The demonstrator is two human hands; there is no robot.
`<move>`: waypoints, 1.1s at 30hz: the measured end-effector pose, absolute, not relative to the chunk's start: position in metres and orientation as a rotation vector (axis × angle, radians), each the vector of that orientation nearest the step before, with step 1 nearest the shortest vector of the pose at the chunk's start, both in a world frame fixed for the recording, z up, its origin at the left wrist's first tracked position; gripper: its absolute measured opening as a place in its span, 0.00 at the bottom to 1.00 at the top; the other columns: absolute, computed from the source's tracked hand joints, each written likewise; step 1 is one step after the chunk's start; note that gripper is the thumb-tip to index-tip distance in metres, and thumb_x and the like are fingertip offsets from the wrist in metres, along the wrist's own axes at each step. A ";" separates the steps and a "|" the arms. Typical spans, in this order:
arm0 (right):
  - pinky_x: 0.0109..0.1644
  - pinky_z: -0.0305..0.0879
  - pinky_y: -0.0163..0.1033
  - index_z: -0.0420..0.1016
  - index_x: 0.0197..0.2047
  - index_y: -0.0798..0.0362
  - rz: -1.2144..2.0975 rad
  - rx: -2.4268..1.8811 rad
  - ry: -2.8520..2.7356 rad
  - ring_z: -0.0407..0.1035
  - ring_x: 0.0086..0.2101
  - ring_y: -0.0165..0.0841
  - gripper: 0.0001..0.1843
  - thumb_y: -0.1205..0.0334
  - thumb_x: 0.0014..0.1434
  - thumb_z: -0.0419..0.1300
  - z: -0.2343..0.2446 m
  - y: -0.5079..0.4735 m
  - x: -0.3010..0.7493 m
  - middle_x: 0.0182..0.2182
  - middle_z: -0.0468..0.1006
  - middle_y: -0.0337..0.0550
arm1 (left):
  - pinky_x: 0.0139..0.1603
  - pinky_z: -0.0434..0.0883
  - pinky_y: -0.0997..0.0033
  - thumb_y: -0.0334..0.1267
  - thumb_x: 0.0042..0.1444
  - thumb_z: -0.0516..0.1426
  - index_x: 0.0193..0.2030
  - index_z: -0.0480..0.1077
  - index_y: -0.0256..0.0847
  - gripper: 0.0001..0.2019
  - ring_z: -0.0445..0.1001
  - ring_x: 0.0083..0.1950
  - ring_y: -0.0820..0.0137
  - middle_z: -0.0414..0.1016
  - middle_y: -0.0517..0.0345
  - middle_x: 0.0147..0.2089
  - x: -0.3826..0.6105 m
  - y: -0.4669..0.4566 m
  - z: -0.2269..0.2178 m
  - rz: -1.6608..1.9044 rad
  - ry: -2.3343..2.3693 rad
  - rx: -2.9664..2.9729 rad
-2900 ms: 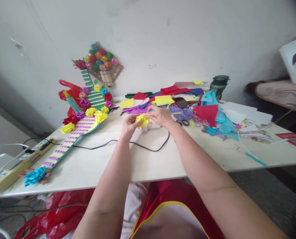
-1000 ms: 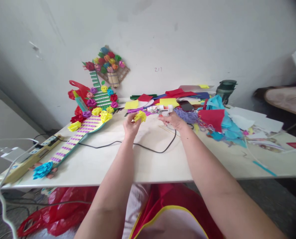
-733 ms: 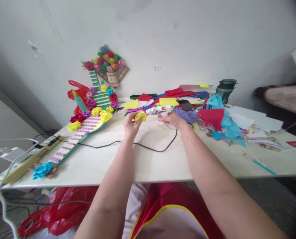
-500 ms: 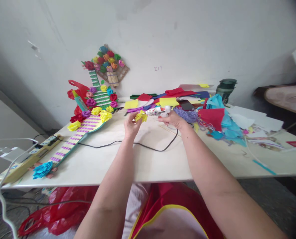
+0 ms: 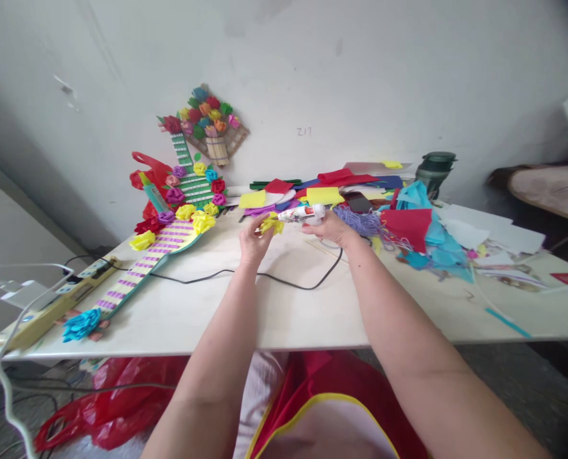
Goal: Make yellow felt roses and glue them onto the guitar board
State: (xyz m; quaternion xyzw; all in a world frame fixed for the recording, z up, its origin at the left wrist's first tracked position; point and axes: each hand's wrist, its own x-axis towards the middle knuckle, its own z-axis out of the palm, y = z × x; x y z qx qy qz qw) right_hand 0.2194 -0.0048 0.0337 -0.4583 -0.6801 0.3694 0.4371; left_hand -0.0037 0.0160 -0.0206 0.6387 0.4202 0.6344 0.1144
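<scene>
A yellow paper flower [image 5: 273, 223] is pinched in the fingers of my left hand [image 5: 254, 242], above the middle of the table. My right hand [image 5: 330, 229] is wrapped round a white patterned hot glue gun [image 5: 297, 215], whose nozzle points left and meets the flower, touching or very close. A black cord [image 5: 293, 285] trails across the tabletop below my hands. To the left lies a guitar-shaped craft piece [image 5: 157, 258] with purple stripes and yellow paper flowers. Behind it a green striped guitar shape [image 5: 191, 182] with coloured flowers leans on the wall.
Stacked coloured paper [image 5: 324, 195] lies along the wall. Purple yarn [image 5: 361, 221], crumpled blue paper [image 5: 440, 245] and a dark green bottle [image 5: 434, 173] are on the right. A power strip [image 5: 68, 299] sits at the left edge, near a glue bottle [image 5: 153, 193].
Both hands keep their grips and stay almost in place. The glue gun's nozzle and the flower have shifted only slightly. Nothing else has moved.
</scene>
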 end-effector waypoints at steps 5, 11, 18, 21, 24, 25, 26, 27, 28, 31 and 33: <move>0.33 0.64 0.36 0.76 0.26 0.53 0.832 -1.161 -1.704 0.69 0.29 0.33 0.15 0.55 0.36 0.71 0.034 -0.004 0.217 0.25 0.75 0.38 | 0.38 0.75 0.70 0.36 0.48 0.63 0.48 0.78 0.42 0.18 0.78 0.42 0.66 0.82 0.52 0.45 -0.003 0.015 -0.020 1.872 1.212 1.852; 0.41 0.69 0.40 0.81 0.29 0.52 0.685 -1.145 -1.743 0.75 0.35 0.39 0.11 0.59 0.40 0.73 0.032 -0.002 0.215 0.29 0.82 0.40 | 0.37 0.74 0.71 0.36 0.47 0.65 0.47 0.78 0.43 0.18 0.77 0.40 0.67 0.82 0.54 0.43 -0.001 0.012 -0.019 1.909 1.191 1.801; 0.42 0.70 0.42 0.83 0.36 0.52 0.469 -1.194 -1.826 0.77 0.39 0.43 0.15 0.55 0.45 0.73 0.027 0.005 0.214 0.36 0.85 0.45 | 0.39 0.75 0.70 0.37 0.47 0.65 0.46 0.78 0.43 0.17 0.77 0.40 0.67 0.82 0.54 0.43 -0.001 0.011 -0.017 1.921 1.219 1.804; 0.42 0.71 0.42 0.83 0.38 0.52 0.414 -1.186 -1.851 0.77 0.40 0.44 0.16 0.54 0.46 0.72 0.024 0.007 0.214 0.37 0.85 0.47 | 0.38 0.75 0.71 0.38 0.47 0.64 0.46 0.79 0.43 0.17 0.77 0.39 0.68 0.82 0.54 0.42 0.000 0.011 -0.018 1.940 1.211 1.787; 0.40 0.70 0.41 0.83 0.38 0.52 0.384 -1.186 -1.855 0.78 0.39 0.43 0.15 0.54 0.47 0.72 0.024 0.006 0.214 0.36 0.85 0.46 | 0.37 0.75 0.71 0.39 0.46 0.65 0.45 0.79 0.42 0.17 0.77 0.38 0.68 0.82 0.54 0.41 0.000 0.013 -0.018 1.959 1.198 1.761; 0.40 0.70 0.40 0.83 0.37 0.52 0.381 -1.187 -1.854 0.78 0.39 0.43 0.15 0.54 0.46 0.72 0.024 0.006 0.214 0.35 0.85 0.45 | 0.37 0.75 0.71 0.39 0.46 0.65 0.45 0.79 0.42 0.17 0.77 0.38 0.67 0.82 0.53 0.41 0.000 0.013 -0.019 1.963 1.197 1.750; 0.39 0.70 0.40 0.83 0.37 0.52 0.380 -1.190 -1.854 0.78 0.39 0.43 0.14 0.55 0.46 0.72 0.025 0.005 0.214 0.35 0.85 0.45 | 0.37 0.75 0.71 0.40 0.45 0.65 0.45 0.79 0.42 0.17 0.77 0.39 0.67 0.82 0.53 0.42 0.000 0.014 -0.019 1.963 1.197 1.740; 0.40 0.70 0.40 0.83 0.37 0.51 0.380 -1.193 -1.854 0.78 0.39 0.43 0.14 0.55 0.46 0.72 0.027 0.004 0.214 0.35 0.85 0.44 | 0.37 0.74 0.71 0.41 0.45 0.65 0.45 0.79 0.42 0.18 0.77 0.38 0.67 0.82 0.53 0.42 0.000 0.014 -0.019 1.961 1.197 1.731; 0.40 0.70 0.40 0.84 0.36 0.51 0.381 -1.197 -1.855 0.78 0.39 0.43 0.14 0.56 0.45 0.72 0.028 0.003 0.213 0.35 0.85 0.44 | 0.36 0.74 0.71 0.41 0.45 0.65 0.45 0.79 0.42 0.18 0.76 0.38 0.68 0.82 0.53 0.42 -0.001 0.015 -0.020 1.958 1.197 1.725; 0.42 0.70 0.41 0.84 0.36 0.51 0.405 -1.200 -1.854 0.78 0.39 0.43 0.13 0.58 0.45 0.72 0.032 0.000 0.213 0.35 0.85 0.44 | 0.35 0.73 0.71 0.42 0.44 0.65 0.45 0.79 0.41 0.19 0.75 0.36 0.69 0.82 0.52 0.43 -0.002 0.016 -0.021 1.955 1.197 1.701; 0.42 0.70 0.42 0.84 0.35 0.52 0.444 -1.189 -1.841 0.78 0.38 0.43 0.12 0.58 0.45 0.73 0.034 -0.001 0.214 0.34 0.85 0.44 | 0.34 0.72 0.72 0.42 0.43 0.66 0.45 0.80 0.42 0.19 0.74 0.36 0.69 0.82 0.53 0.42 -0.002 0.017 -0.021 1.955 1.193 1.673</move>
